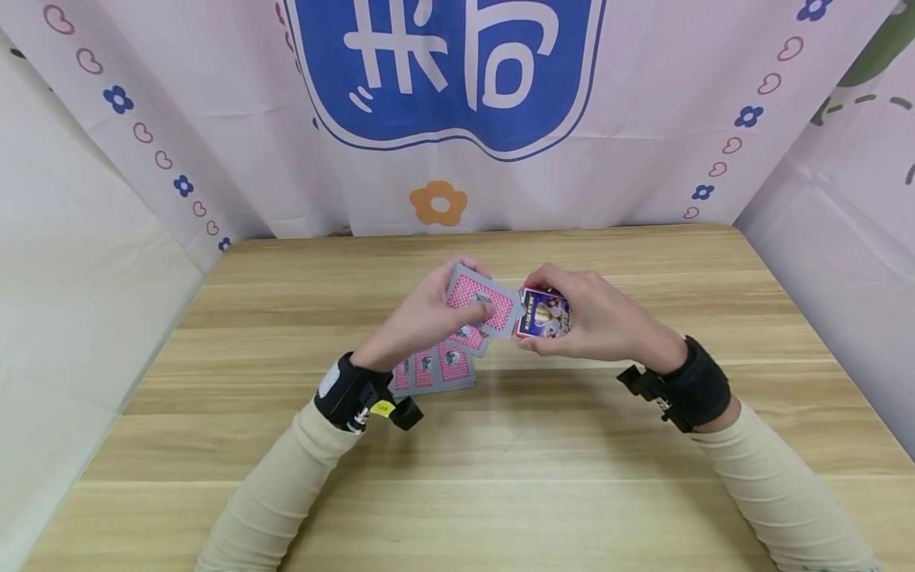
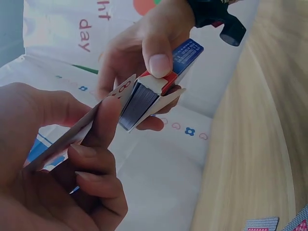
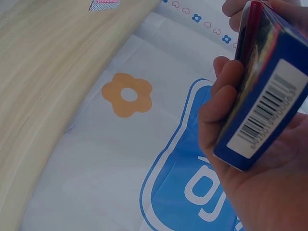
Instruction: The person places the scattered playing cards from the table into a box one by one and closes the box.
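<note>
My left hand (image 1: 418,318) pinches a playing card (image 1: 466,291), thumb on its pink-patterned back with a grey border. An 8 shows on the card's face (image 2: 124,88) in the left wrist view. My right hand (image 1: 615,322) grips a blue and red card box (image 1: 549,314) by its sides. The box's end faces the left hand with its flap up, and a stack of cards (image 2: 138,105) shows inside. The held card's edge is right at the box's mouth. A barcode marks the box's bottom (image 3: 264,108) in the right wrist view.
Several playing cards (image 1: 454,364) lie back up on the wooden table (image 1: 572,477), below and partly behind the left hand. A printed white cloth (image 1: 272,159) hangs along the table's far edge. Pale cloth walls (image 1: 79,262) stand at both sides.
</note>
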Motion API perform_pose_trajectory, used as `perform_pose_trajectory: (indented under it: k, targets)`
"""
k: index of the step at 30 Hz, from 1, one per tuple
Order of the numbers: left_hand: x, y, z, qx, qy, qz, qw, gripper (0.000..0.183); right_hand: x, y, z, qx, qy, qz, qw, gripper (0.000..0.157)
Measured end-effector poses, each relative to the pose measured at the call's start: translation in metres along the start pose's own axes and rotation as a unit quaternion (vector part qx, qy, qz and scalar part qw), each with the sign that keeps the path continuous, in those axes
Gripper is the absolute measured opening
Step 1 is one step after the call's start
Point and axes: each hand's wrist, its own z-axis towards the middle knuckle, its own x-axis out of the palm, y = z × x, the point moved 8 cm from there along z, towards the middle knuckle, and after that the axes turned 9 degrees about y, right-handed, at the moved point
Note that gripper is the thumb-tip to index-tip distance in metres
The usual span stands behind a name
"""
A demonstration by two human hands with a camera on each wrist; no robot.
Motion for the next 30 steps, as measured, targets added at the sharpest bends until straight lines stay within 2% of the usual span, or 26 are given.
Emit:
perform_pose_trajectory:
  k: [8,12,17,24,26,30]
  targets:
    - [0.001,0.003,0.001,-0.016,-0.034,-0.001,0.9993,0.03,0.003,0.002,0.001,-0.004,0.004,-0.005,1.0,0.059]
    - [0.006,0.002,0.002,-0.014,-0.043,0.015,0.9988,0.032,0.002,0.002,0.001,-0.001,0.003,-0.003,1.0,0.059]
    - [0.015,0.003,0.003,-0.005,-0.038,0.007,0.9992,0.032,0.003,0.004,0.001,-0.008,-0.002,-0.009,1.0,0.058]
    - [0.03,0.005,0.005,0.002,-0.007,-0.015,0.9999,0.035,0.005,0.007,0.001,-0.02,-0.008,-0.018,1.0,0.057]
    - [0.029,0.005,0.005,0.001,-0.005,-0.014,0.9999,0.034,0.003,0.007,0.001,-0.021,-0.01,-0.014,1.0,0.057]
    - [0.018,0.004,0.003,-0.007,-0.028,-0.022,0.9993,0.025,-0.003,0.005,0.0,-0.019,-0.018,-0.006,1.0,0.058]
